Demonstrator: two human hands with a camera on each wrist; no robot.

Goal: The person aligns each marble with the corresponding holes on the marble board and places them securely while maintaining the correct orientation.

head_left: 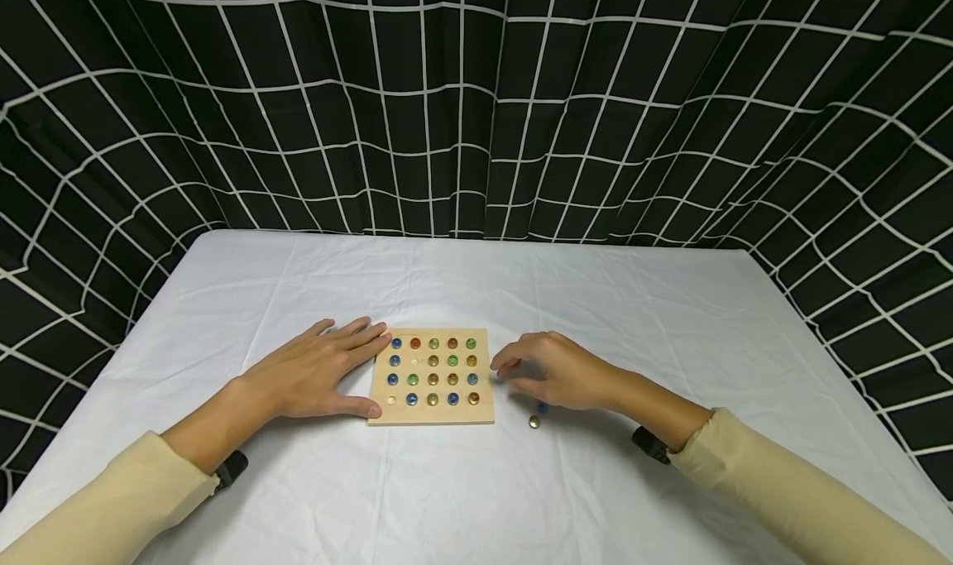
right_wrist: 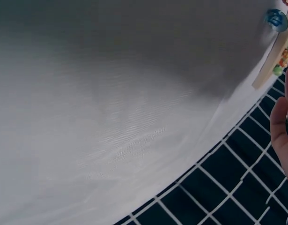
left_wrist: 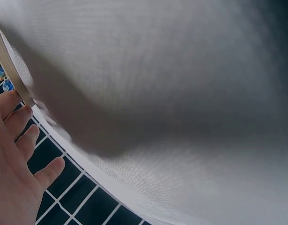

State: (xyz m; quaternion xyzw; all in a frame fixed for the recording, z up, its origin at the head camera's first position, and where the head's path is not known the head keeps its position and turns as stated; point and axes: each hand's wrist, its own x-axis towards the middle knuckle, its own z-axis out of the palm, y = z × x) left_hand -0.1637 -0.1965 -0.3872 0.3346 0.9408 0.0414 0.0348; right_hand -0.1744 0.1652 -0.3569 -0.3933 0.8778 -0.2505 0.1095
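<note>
A square wooden board (head_left: 432, 421) lies flat on the table, bearing rows of glass marbles in blue, green, amber and red. Two of its hollows, one in the second row and one at the near left corner, show bare wood. My left hand (head_left: 316, 372) rests spread along the board's left side, thumb on the near corner and fingertips by the far one. Just off the right edge hovers my right hand (head_left: 562, 371), its fingers loosely bent and thumb apart, with nothing visible between them. Beneath it lie a blue marble (head_left: 542, 406) and a gold-toned marble (head_left: 533, 422).
A white cloth (head_left: 633, 300) with light creases covers the table. Black curtains (head_left: 462, 118) with a white grid stand around its back and sides. Dark wrist cameras (head_left: 232, 468) sit under both forearms, close to the cloth.
</note>
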